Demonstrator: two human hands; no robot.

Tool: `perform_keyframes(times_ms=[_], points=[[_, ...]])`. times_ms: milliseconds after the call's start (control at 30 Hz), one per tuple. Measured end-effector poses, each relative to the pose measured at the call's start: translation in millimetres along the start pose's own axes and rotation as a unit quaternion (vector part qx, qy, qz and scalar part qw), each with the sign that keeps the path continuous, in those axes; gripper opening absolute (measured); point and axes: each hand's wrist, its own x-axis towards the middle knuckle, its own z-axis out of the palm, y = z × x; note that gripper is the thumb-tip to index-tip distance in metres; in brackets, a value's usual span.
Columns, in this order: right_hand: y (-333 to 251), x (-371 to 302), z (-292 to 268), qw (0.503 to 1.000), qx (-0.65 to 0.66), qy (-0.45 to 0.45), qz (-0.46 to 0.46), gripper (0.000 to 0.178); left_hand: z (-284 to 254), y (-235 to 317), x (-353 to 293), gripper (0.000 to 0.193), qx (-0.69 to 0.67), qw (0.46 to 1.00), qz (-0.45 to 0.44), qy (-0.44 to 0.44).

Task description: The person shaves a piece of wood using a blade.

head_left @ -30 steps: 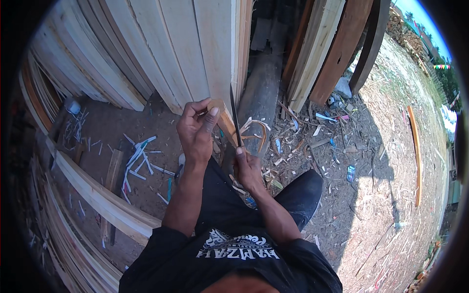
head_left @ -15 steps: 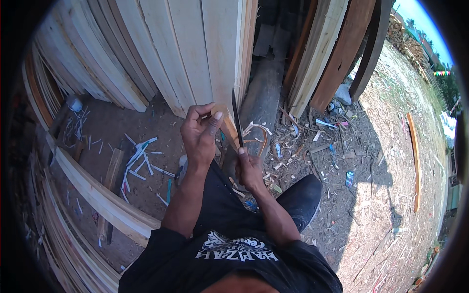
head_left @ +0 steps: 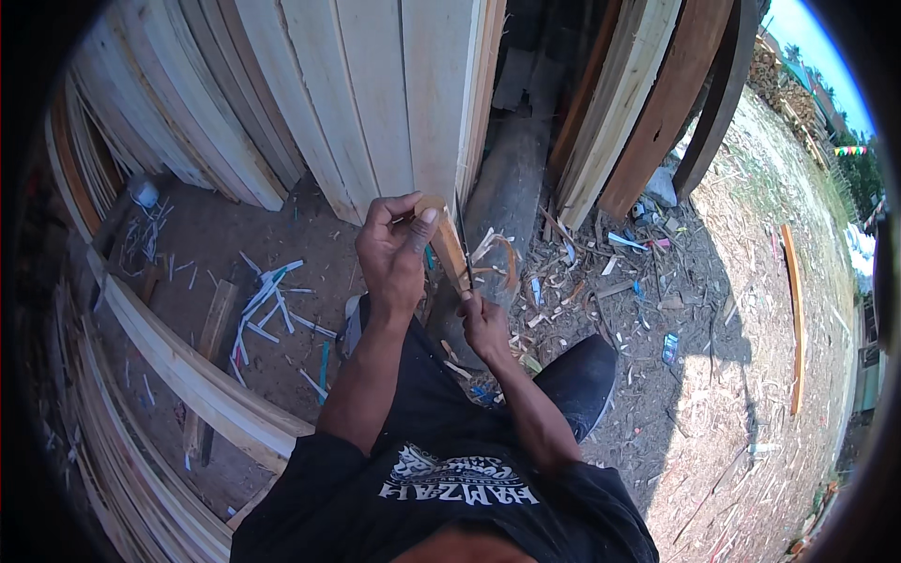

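Observation:
My left hand (head_left: 390,251) is closed round the upper end of a short light-brown wood piece (head_left: 452,253), thumb on its near face. The piece slants down toward my right hand (head_left: 486,328). That hand is closed on a long dark knife, its handle hidden in the fist. The knife blade (head_left: 466,246) points away from me along the wood's right side and shows almost edge-on, as a thin dark line. Curled wood shavings (head_left: 502,251) show just right of the blade, in front of a thick grey log (head_left: 511,178).
Pale planks (head_left: 366,103) stand upright ahead, with brown boards (head_left: 657,122) to their right. Long timber (head_left: 188,375) lies at my left. White strips (head_left: 272,300), chips and litter cover the dirt floor. An orange-brown wood strip (head_left: 795,319) lies on the sunlit ground.
The knife blade has turned from showing its dark side to nearly edge-on, and now lies closer against the wood. My right fist sits slightly lower; my left hand keeps its hold.

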Motion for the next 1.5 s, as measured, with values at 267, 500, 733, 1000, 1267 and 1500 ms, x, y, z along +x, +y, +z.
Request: perform_keyframes(times_ms=[267,500,733,1000,1267,1500], points=[[-79.3,-21.5,-34.7,0.929,0.355,-0.087,0.058,0.057,-14.9,1.3,4.9,0.029,0.028,0.999,0.027,0.015],[-2.8,-14.4,-4.0,0.941,0.089,0.099,-0.312,0.051,-5.9,4.8,6.0,0.028,0.023,1.000,0.002,0.004],[36.7,-6.1,2.9,0.772,0.558,-0.139,0.270,0.026,-25.7,-10.1,14.3,0.026,0.071,0.995,0.060,0.030],[132.1,-67.4,-4.2,0.911,0.288,0.053,0.290,0.018,-126.3,-25.3,31.9,0.039,-0.139,0.987,0.059,0.065],[81.8,-78.0,-20.7,0.978,0.134,0.106,0.121,0.034,-90.8,-9.8,25.4,0.040,-0.126,0.985,-0.001,0.118],[45.3,-78.3,-29.5,0.997,-0.008,0.072,0.033,0.034,1.1,-17.2,10.9,0.032,0.142,0.976,0.104,0.127]])
